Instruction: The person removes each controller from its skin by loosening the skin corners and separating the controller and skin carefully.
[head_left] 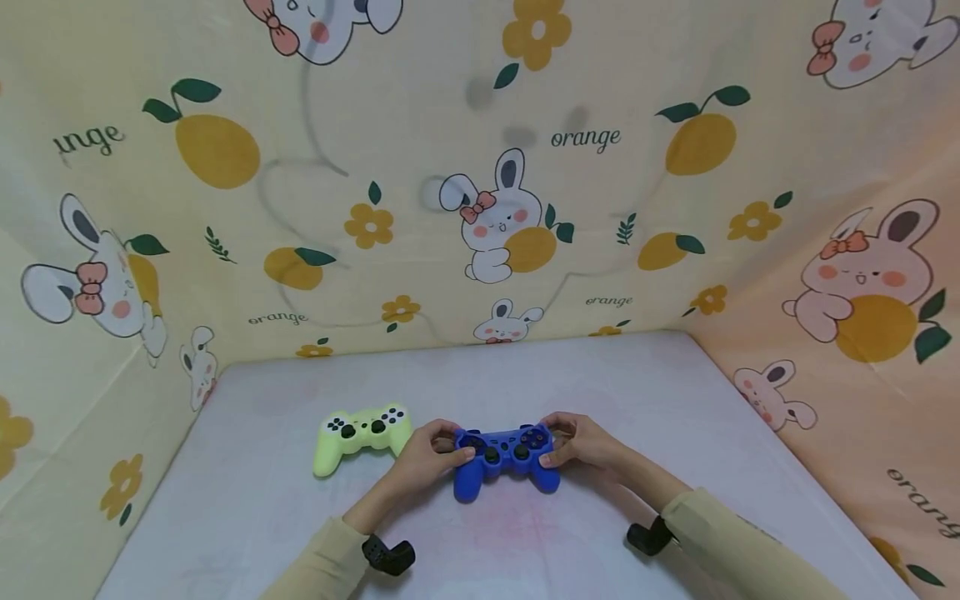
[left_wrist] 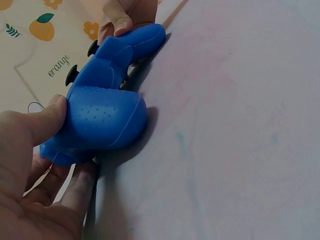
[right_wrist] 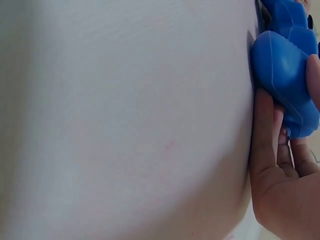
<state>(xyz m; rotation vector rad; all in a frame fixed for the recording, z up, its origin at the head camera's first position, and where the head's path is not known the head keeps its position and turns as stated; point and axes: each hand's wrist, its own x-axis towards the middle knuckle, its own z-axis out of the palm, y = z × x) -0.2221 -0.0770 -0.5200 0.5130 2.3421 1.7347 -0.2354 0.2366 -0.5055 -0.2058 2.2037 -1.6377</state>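
Beige fabric sleeves [head_left: 738,542] come nearest the head camera, with small black wrist-worn devices [head_left: 390,557] just beyond the cuffs. Past them, the left hand [head_left: 427,457] and the right hand [head_left: 588,446] grasp a bright blue, smooth-skinned game controller with two rounded handles and black thumbsticks [head_left: 506,440], one hand at each end, thumbs on its upper face. It is at the middle of the near part of a whitish, faintly pink-stained tabletop [head_left: 600,375], handles towards the person. Just left of it lies a pale yellow-green game controller with black thumbsticks [head_left: 365,433], its right handle partly hidden by the left hand. Behind rises a cream cloth backdrop printed with rabbits, oranges and flowers [head_left: 420,108].

From the left wrist, the blue controller appears end-on, a dotted patch on its near handle; the left thumb presses its face while the fingers reach round beneath. The right hand grips the far end.

From the right wrist, the controller is cut off by the frame's edge. The right thumb and fingers hold it from opposite sides, close to the tabletop; whether it touches, I cannot tell.
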